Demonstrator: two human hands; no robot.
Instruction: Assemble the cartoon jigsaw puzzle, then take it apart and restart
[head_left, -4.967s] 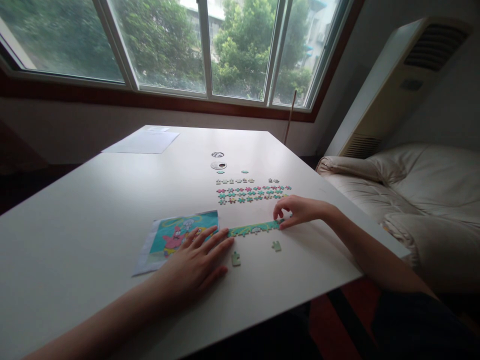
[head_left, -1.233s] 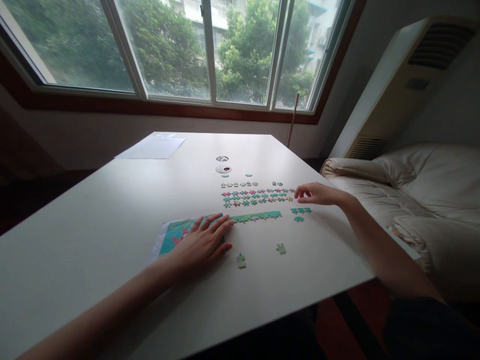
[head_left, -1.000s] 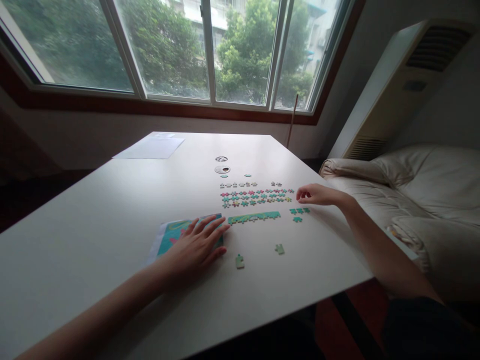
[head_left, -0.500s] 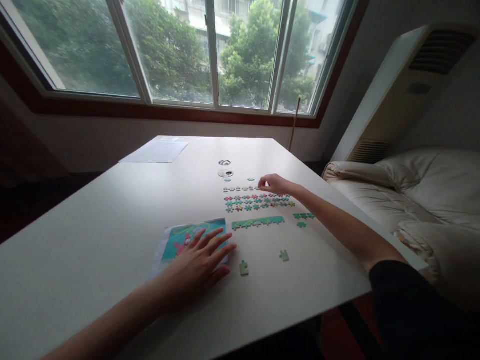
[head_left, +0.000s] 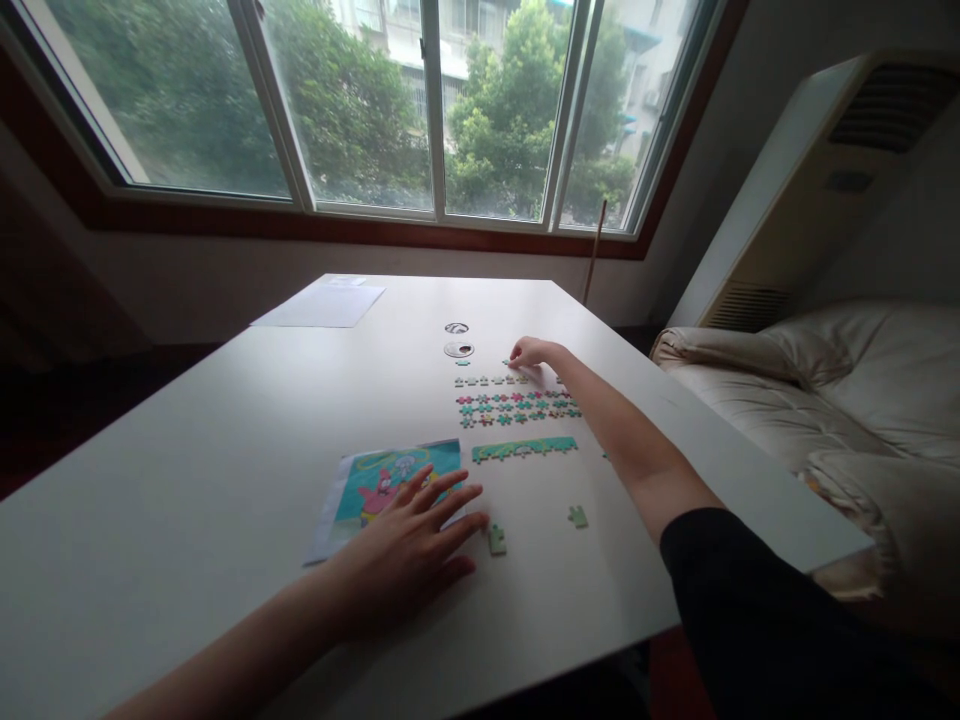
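Note:
My left hand point(head_left: 409, 550) lies flat with fingers spread on the lower edge of a colourful cartoon picture sheet point(head_left: 382, 485) on the white table point(head_left: 187, 470). My right hand point(head_left: 529, 353) reaches far forward, fingers pinched at a small teal puzzle piece at the far end of the rows of loose puzzle pieces point(head_left: 514, 405). A joined green strip of pieces point(head_left: 523, 449) lies just right of the sheet. Two single pieces point(head_left: 497, 540) point(head_left: 577, 516) lie near the front.
Two round cable ports point(head_left: 457, 340) sit beyond the pieces. A sheet of white paper point(head_left: 319, 305) lies at the far left of the table. A cream sofa point(head_left: 817, 390) stands off the table's right edge, an air-conditioner unit behind it. Windows line the far wall.
My right hand has moved from the table's right side forward and left to the far row of pieces. My left hand has stayed on the picture sheet.

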